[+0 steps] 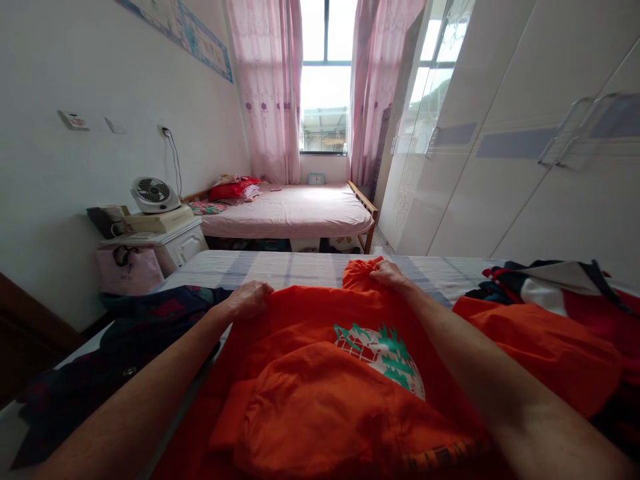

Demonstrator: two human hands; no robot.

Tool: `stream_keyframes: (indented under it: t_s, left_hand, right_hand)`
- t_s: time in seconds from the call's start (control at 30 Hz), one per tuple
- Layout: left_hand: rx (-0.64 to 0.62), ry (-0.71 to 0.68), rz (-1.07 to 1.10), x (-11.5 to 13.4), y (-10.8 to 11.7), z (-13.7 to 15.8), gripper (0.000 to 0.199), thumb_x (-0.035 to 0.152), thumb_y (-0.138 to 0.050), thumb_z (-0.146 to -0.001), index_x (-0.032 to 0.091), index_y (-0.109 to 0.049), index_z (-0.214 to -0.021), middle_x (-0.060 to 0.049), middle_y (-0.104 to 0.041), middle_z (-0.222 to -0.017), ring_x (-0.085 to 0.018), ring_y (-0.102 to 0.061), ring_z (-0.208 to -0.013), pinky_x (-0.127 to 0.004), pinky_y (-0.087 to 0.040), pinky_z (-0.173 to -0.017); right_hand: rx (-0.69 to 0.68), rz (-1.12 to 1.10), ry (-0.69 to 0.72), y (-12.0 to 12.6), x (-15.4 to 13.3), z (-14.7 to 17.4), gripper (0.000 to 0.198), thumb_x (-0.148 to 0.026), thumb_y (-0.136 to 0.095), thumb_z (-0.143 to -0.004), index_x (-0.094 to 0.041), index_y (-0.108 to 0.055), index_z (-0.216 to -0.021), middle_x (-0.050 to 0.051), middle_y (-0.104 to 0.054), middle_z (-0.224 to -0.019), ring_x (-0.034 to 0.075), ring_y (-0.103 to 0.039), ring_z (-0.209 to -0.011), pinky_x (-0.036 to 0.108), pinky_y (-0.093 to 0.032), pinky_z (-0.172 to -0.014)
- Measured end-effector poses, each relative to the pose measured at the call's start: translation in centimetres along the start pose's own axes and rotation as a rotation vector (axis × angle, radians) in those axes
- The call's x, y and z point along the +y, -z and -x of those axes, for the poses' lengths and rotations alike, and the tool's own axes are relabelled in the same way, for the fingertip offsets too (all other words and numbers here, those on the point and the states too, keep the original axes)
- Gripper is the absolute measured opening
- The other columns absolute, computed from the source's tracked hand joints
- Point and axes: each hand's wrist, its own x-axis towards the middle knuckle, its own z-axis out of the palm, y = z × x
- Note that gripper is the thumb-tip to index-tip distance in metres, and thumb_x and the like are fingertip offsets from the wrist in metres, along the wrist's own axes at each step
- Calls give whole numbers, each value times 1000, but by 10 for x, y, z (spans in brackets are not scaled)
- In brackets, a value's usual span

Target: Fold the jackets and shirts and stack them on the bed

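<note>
An orange garment [310, 400] with a green and white print spreads across the near bed [290, 263] in front of me. My left hand [249, 300] is closed on its far left edge. At the far right, my right hand [391, 273] grips a bunched part of the same cloth. A sleeve-like section lies folded over the middle, below the print. Dark patterned clothing [165, 327] lies to the left, under my left forearm. Beyond my right forearm is another piece of orange cloth [540, 347].
A pile of dark, white and red clothes [560, 287] sits at the right. White wardrobes [500, 147] line the right wall. A second bed [300, 210] stands beneath the window. At left, a small fan [154, 193] rests on boxes atop a white cabinet [183, 240].
</note>
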Motion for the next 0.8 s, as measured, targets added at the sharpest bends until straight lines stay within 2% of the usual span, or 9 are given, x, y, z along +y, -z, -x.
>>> stream_keyframes:
  t_s: [0.07,0.17,0.23,0.33,0.43,0.5,0.57,0.7,0.8]
  left_hand:
    - [83,-17,-33,2,5,9,18,20,-49,-72,19,-66,-77,-6,-65,-83,-19,-61,-77,-27,-44,-65]
    - [223,-46,-73,10,14,37,20,20,-44,-81,19,-64,-82,-7,-60,-92,-19,-58,-84,-29,-44,-73]
    - [323,-70,-98,16,14,63,24,19,-41,-86,19,-64,-92,-8,-57,-95,-21,-55,-91,-31,-43,-79]
    - [449,-206,-198,23,-1,103,30,15,-42,-89,20,-59,-112,-9,-57,-98,-22,-52,-92,-34,-43,-82]
    - [470,-353,-298,24,-24,129,36,10,-47,-87,20,-56,-120,-9,-59,-101,-21,-53,-92,-35,-43,-83]
    - [453,-349,-305,23,-35,136,35,10,-50,-87,19,-57,-120,-9,-60,-102,-21,-54,-93,-35,-44,-85]
    - [453,-312,-301,22,-39,139,33,11,-51,-87,18,-59,-118,-10,-60,-102,-22,-55,-94,-35,-44,-85]
    - [460,-262,-305,23,-37,142,32,11,-50,-87,17,-61,-116,-12,-60,-105,-23,-55,-98,-37,-44,-86]
    - [375,-202,-275,25,-35,145,28,13,-51,-87,20,-65,-110,-10,-62,-99,-22,-58,-91,-35,-45,-80]
  right_hand:
    - [79,-46,36,15,-5,10,12,-20,-55,-70,-15,-63,-78,5,-63,-67,20,-60,-69,29,-45,-62]
    - [215,-109,132,46,-12,38,26,-22,-46,-73,-18,-59,-95,5,-64,-91,17,-60,-79,27,-46,-68]
    - [339,-168,244,64,-10,66,25,-25,-48,-71,-18,-56,-94,6,-62,-98,17,-58,-81,27,-47,-70]
    - [472,-168,385,74,7,119,16,-26,-50,-69,-20,-54,-83,5,-61,-90,19,-57,-78,31,-47,-70]
    - [404,-69,368,62,32,171,6,-25,-46,-71,-22,-51,-72,6,-62,-80,21,-58,-71,33,-47,-65]
    - [309,-46,318,52,45,196,7,-26,-45,-73,-22,-51,-70,7,-63,-75,21,-59,-65,33,-47,-59]
    - [270,-45,297,46,51,213,8,-27,-46,-74,-22,-52,-74,8,-64,-76,22,-61,-66,33,-47,-59]
    - [338,-39,304,52,41,230,13,-31,-48,-76,-23,-54,-84,8,-66,-82,24,-63,-74,34,-47,-64]
    - [311,-66,273,67,24,237,13,-34,-50,-76,-23,-53,-82,5,-65,-77,22,-63,-69,32,-47,-60]
